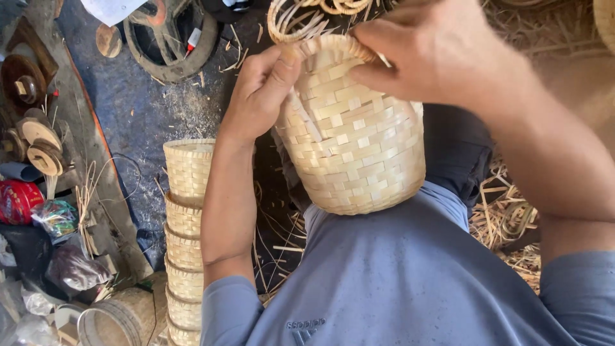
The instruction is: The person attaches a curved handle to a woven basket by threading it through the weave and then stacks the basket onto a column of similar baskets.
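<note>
A pale woven bamboo basket rests bottom-first against my chest, its rim pointing away from me. My left hand grips the rim on the left, thumb pressed on the weave. On the right part of the rim, the fingers of my right hand pinch a thin strip. Loose strip ends stick out beyond the rim at the top.
A stack of several finished woven baskets lies to my left. Wooden discs and tools sit on the far left, with bags and a round container nearby. Bamboo strips litter the floor; a dark ring lies ahead.
</note>
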